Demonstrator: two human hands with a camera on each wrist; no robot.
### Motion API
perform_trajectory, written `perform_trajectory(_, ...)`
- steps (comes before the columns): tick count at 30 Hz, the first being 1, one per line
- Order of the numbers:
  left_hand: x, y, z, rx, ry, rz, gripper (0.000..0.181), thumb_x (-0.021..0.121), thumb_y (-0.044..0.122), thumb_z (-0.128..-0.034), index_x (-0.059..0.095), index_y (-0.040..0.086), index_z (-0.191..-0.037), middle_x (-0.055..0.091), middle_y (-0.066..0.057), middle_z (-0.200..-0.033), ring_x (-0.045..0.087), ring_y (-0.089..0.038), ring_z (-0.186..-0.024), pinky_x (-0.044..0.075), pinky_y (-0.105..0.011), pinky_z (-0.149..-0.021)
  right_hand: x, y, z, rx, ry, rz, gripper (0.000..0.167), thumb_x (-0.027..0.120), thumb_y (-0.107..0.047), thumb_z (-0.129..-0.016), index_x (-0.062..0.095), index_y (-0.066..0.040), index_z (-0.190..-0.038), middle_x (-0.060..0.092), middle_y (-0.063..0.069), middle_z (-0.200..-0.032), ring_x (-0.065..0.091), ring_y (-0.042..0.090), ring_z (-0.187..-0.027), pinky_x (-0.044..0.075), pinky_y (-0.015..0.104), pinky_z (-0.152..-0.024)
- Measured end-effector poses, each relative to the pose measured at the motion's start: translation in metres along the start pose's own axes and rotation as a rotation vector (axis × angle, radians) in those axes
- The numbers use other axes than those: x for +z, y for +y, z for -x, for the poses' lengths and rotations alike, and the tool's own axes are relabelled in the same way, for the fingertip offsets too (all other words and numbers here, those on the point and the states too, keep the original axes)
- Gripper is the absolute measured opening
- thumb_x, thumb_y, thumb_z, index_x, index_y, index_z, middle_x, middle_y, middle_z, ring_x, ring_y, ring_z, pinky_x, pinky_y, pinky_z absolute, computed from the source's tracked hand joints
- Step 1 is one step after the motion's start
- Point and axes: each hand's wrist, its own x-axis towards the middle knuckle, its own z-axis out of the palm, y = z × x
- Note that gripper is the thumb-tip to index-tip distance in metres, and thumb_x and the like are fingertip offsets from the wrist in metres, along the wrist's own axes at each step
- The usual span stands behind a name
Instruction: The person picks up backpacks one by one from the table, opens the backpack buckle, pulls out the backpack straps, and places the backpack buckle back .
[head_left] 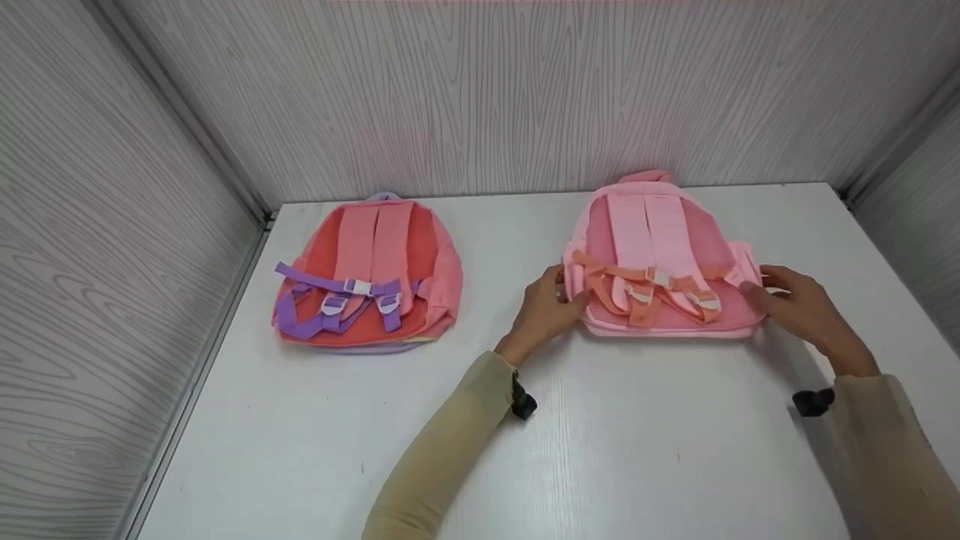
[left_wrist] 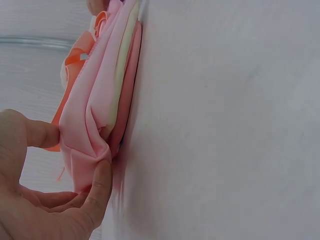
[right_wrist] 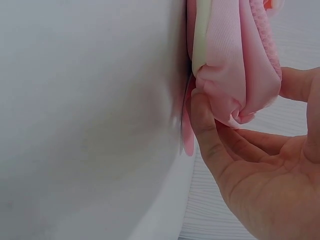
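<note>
A light pink backpack [head_left: 652, 255] with orange straps lies on the white table, its strap side facing up. My left hand [head_left: 546, 309] grips its left lower side, thumb on top and fingers beneath the edge. On the opposite side my right hand [head_left: 799, 304] pinches the bag's right lower side the same way. In the left wrist view the pink fabric [left_wrist: 92, 110] folds between thumb and fingers of the left hand [left_wrist: 55, 200]. The right wrist view has the right hand [right_wrist: 255, 160] around the bag's soft side [right_wrist: 230, 65]; a flat pink piece hangs below it.
A coral backpack [head_left: 375, 262] with purple straps lies strap side up on the table's left. The white table [head_left: 600, 450] ends at a grey wood-grain panel [head_left: 487, 97] behind, with more panels at both sides. A dark wrist device [head_left: 814, 403] sits by each cuff.
</note>
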Motion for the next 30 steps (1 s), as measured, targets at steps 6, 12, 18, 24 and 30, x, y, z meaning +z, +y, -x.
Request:
perform_trajectory(6, -0.001, 0.0, 0.002, -0.015, -0.004, -0.004, 0.064, 0.067, 0.029, -0.1024, 0.045, 0.005, -0.158, 0.06, -0.014, -0.147, 0.065, -0.016, -0.116, 0.057, -0.03, -0.099, 0.001, -0.002, 0.0, 0.006, -0.007, 0.014, 0.086, 0.05, -0.054, -0.11, 0.027, 0.011, -0.162, 0.036, 0.043, -0.158, 0.041, 0.062, -0.14, 0.042, 0.074, -0.11)
perform_trajectory(12, -0.003, 0.0, 0.005, -0.006, -0.002, -0.008, 0.064, 0.067, 0.028, -0.1024, 0.045, 0.005, -0.158, 0.06, -0.015, -0.147, 0.064, -0.016, -0.116, 0.057, -0.031, -0.099, 0.002, -0.002, 0.0, -0.009, -0.01, 0.014, 0.085, 0.05, -0.053, -0.11, 0.029, 0.011, -0.161, 0.038, 0.042, -0.157, 0.043, 0.061, -0.139, 0.043, 0.074, -0.109)
perform_trajectory(18, -0.006, 0.0, 0.008, -0.023, -0.005, -0.012, 0.065, 0.067, 0.03, -0.1025, 0.045, 0.005, -0.158, 0.06, -0.013, -0.147, 0.063, -0.016, -0.113, 0.057, -0.03, -0.097, 0.004, -0.004, 0.001, -0.025, -0.01, 0.018, 0.082, 0.051, -0.051, -0.11, 0.032, 0.01, -0.16, 0.041, 0.041, -0.156, 0.046, 0.059, -0.138, 0.043, 0.072, -0.11)
perform_trajectory(24, -0.009, -0.002, 0.009, -0.02, -0.01, -0.002, 0.066, 0.067, 0.03, -0.1019, 0.044, 0.005, -0.158, 0.06, -0.013, -0.146, 0.064, -0.015, -0.108, 0.058, -0.028, -0.093, 0.006, -0.008, 0.002, -0.035, -0.007, 0.017, 0.077, 0.05, -0.048, -0.111, 0.034, 0.01, -0.16, 0.043, 0.04, -0.156, 0.048, 0.058, -0.137, 0.043, 0.071, -0.111)
perform_trajectory(30, -0.013, -0.006, 0.013, -0.027, -0.004, -0.003, 0.065, 0.067, 0.028, -0.1019, 0.044, 0.005, -0.158, 0.06, -0.014, -0.146, 0.064, -0.016, -0.108, 0.058, -0.028, -0.092, 0.009, -0.013, 0.002, -0.009, -0.052, 0.006, 0.081, 0.049, -0.05, -0.111, 0.028, 0.009, -0.162, 0.038, 0.041, -0.158, 0.044, 0.06, -0.139, 0.043, 0.073, -0.11)
